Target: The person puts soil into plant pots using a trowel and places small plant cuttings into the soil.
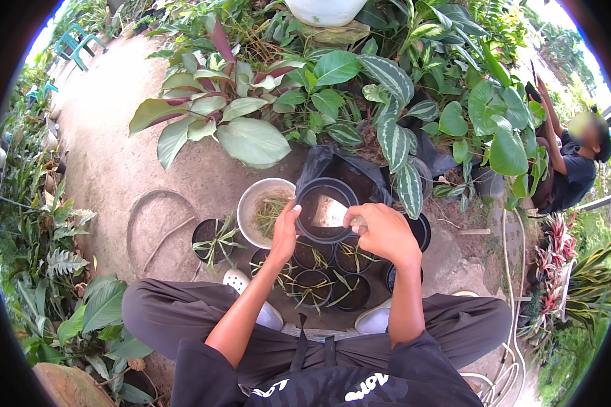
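A round black plastic pot (326,235) is in front of me, with my left hand (285,229) closed on its left rim. My right hand (381,229) is wrapped round the short handle of a hand trowel. The pale blade of the trowel (329,213) lies inside the pot, over dark soil. Left of the pot stands a white basin (243,216) with thin green cuttings (270,216) in it. Just behind is an open black plastic bag (373,191) holding dark soil. Several small black pots (311,283) with narrow-leaved seedlings stand close together below my hands.
A single potted seedling (216,241) stands left of the basin. Leafy plants (251,139) crowd the far side. A hose (508,271) runs along the ground at right. Another person (576,166) sits at the far right. Green chairs (78,44) are at far left.
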### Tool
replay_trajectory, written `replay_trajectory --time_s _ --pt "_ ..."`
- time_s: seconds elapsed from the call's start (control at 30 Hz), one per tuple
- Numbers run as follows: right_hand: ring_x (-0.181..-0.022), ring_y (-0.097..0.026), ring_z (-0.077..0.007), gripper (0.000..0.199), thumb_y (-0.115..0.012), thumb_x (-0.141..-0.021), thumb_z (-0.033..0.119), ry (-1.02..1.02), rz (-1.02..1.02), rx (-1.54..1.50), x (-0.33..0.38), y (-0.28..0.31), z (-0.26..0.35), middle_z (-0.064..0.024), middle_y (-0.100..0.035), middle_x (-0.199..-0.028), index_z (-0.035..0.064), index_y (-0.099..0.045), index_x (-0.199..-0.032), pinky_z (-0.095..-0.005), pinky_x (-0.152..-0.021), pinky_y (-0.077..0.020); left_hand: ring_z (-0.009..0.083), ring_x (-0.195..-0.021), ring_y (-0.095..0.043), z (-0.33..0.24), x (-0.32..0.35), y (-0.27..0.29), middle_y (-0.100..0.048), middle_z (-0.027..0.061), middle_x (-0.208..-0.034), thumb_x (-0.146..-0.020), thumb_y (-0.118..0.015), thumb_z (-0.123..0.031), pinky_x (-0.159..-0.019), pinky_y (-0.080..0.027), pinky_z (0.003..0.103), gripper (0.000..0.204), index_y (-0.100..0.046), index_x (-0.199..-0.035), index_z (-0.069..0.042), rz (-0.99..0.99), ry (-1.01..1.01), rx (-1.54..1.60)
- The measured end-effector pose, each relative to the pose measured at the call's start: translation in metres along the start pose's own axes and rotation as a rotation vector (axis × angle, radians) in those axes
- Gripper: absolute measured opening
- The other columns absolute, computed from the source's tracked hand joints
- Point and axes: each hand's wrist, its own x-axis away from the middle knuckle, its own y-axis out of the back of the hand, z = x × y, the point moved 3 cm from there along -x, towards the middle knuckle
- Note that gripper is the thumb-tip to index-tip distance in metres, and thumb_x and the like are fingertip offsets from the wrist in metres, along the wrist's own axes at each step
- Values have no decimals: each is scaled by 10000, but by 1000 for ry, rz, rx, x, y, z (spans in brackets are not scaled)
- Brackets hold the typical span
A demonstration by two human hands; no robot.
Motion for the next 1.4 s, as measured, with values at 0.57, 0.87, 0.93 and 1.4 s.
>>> replay_trajectory --time_s 0.57,0.87,0.93,1.4 --pt "-984 -675 -364 208 -664 -848 71 37 -60 -42 -4 -8 -6 -150 -720 -986 112 -714 -1045 -455 -851 -508 274 -1092 -674 10 -4 7 -572 234 -1370 -1015 -449 -469 -789 -595 362 748 -381 -1517 82 -64 7 -23" --pt "-1008 -670 -385 209 -654 -896 144 -251 -118 -61 3 25 -83 -183 -729 -983 151 -712 -1096 -467 -865 -510 264 -937 -734 7 -9 22 -605 215 -1307 -1027 -413 -446 -694 -595 340 677 -421 -1467 69 -168 -3 55" --pt "-1096 -662 -383 235 -676 -886 207 -234 -73 -104 -24 -10 -126 -192 -726 -1044 162 -720 -1113 -473 -918 -511 262 -953 -730 5 -7 18 -605 209 -1310 -1026 -413 -448 -700 -594 338 680 -419 -1476 62 -209 -9 78" --pt "-1162 -653 -359 337 -688 -857 268 -544 -141 47 -82 -168 -197 -175 -687 -1208 182 -721 -1182 -468 -996 -520 283 -1150 -632 23 -18 38 -477 243 -1464 -1031 -452 -465 -753 -605 380 793 -278 -1558 100 -336 -41 186"
